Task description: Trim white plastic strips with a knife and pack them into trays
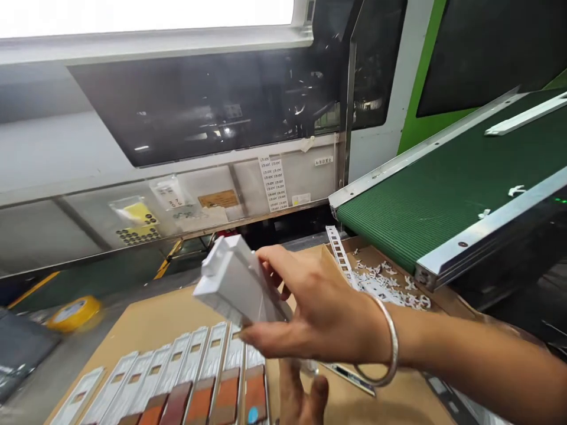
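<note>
My right hand [310, 307], with a silver bangle [392, 336] at the wrist, grips a long white plastic part [237, 280]. The thumb presses its near side and the fingers bend over its far side. The part is tilted, its upper end pointing left and away. My left hand [301, 398] shows at the bottom, under the right one, closed around the part's lower end; most of it is hidden. Below and left, several flat white plastic strips [166, 369] with square holes lie in a row, with reddish-brown blocks [199, 401] on their near ends.
A cardboard sheet [146, 313] covers the table. A green conveyor belt [447, 189] slopes down from the right above a box of small white scraps [385, 283]. Yellow tape [75, 314] lies at left. A machine wall [248, 183] with labels stands behind.
</note>
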### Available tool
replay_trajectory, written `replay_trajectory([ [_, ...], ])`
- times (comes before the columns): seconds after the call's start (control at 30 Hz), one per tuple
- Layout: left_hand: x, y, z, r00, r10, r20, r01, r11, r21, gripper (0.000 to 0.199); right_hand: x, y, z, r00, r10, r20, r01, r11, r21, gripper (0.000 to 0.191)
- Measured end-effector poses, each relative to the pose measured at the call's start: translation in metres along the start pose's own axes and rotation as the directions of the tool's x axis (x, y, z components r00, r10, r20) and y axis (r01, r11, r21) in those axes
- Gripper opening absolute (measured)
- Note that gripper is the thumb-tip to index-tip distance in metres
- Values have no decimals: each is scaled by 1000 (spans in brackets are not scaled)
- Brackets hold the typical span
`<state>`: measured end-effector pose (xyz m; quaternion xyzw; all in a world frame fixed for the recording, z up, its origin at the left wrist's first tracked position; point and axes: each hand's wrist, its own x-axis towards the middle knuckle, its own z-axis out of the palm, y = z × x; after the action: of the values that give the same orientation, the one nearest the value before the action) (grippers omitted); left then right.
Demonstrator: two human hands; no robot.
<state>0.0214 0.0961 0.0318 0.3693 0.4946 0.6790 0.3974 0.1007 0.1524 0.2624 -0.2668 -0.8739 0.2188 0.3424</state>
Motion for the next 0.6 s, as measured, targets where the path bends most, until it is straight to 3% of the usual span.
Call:
replay_trajectory([
  [0.1,-11,0,-10,986,-123,-115,105,983,-152,53,-23,29,36,998,16,-60,-4,981,194,48],
  [0.2,-12,14,-36,981,-167,-96,116,910,-399,53,-69,93,85,966,231,-120,-244,963,-114,33],
  [0.27,-8,29,-53,972,-233,-38,172,810,-561,56,-110,136,124,938,323,-123,-343,917,-205,27],
  [0.37,-1,51,-72,931,-357,-79,195,669,-717,51,-168,177,175,901,411,-141,-434,847,-306,24],
  [0.47,3,61,-83,889,-439,-127,165,568,-807,45,-203,186,202,897,412,-161,-442,832,-335,22],
  [0.6,3,54,-96,875,-478,-77,146,412,-899,40,-214,161,203,912,373,-169,-407,872,-273,22],
])
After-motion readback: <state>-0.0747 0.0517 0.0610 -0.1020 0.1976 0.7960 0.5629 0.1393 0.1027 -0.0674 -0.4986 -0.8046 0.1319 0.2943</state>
